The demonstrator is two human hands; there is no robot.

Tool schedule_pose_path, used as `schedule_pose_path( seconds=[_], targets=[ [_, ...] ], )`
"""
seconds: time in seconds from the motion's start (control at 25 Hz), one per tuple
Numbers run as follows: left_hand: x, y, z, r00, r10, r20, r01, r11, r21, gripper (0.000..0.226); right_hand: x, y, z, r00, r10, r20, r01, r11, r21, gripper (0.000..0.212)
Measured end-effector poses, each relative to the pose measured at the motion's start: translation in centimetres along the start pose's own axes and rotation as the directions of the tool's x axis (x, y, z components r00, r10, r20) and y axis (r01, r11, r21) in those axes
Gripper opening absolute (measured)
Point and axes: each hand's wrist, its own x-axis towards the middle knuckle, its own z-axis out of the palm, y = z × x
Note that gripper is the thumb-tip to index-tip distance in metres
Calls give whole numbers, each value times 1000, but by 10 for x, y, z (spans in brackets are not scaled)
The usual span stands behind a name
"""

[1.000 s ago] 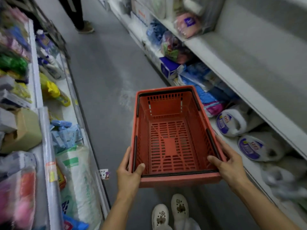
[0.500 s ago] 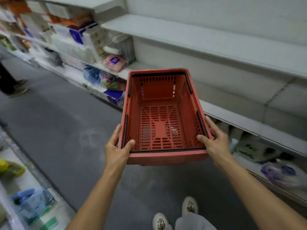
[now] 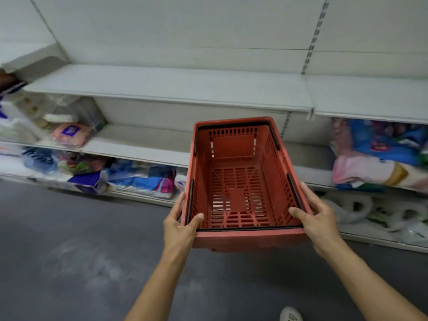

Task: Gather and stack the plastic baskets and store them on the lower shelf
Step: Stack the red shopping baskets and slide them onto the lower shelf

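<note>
Both hands hold a red basket (image 3: pixel 240 181) by its near corners, in the air above the grey floor (image 3: pixel 69 251). The left hand (image 3: pixel 179 230) grips the left rim, thumb hooked inside; the right hand (image 3: pixel 320 220) grips the right rim likewise. Beyond the grip stand white shelves (image 3: pixel 162 89); packaged goods (image 3: pixel 379 156) lie either side, their labels too blurred to read.

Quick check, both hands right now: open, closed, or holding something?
Left hand: closed grip on the near left corner of the red basket.
Right hand: closed grip on the basket's near right corner.
</note>
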Motion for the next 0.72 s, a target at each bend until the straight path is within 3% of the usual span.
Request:
schedule_pose_path(
  seconds=[0.24, 0.52, 0.6, 0.72],
  targets=[
    [17, -14, 136, 989, -32, 147, 29, 999, 25, 74, 56, 27, -114, 993, 57, -103, -57, 998, 0, 78],
    [42, -30, 253, 975, -44, 219, 39, 999, 27, 71, 133, 76, -190, 987, 123, -104, -123, 992, 3, 74],
    [51, -33, 272, 970, -18, 243, -3, 996, 86, 81, 152, 82, -196, 989, 103, -104, -103, 995, 7, 70],
    [63, -34, 283, 892, 30, 451, -142, 966, 216, 113, 172, 79, -200, 995, 65, -72, -67, 997, -31, 75]
  ],
)
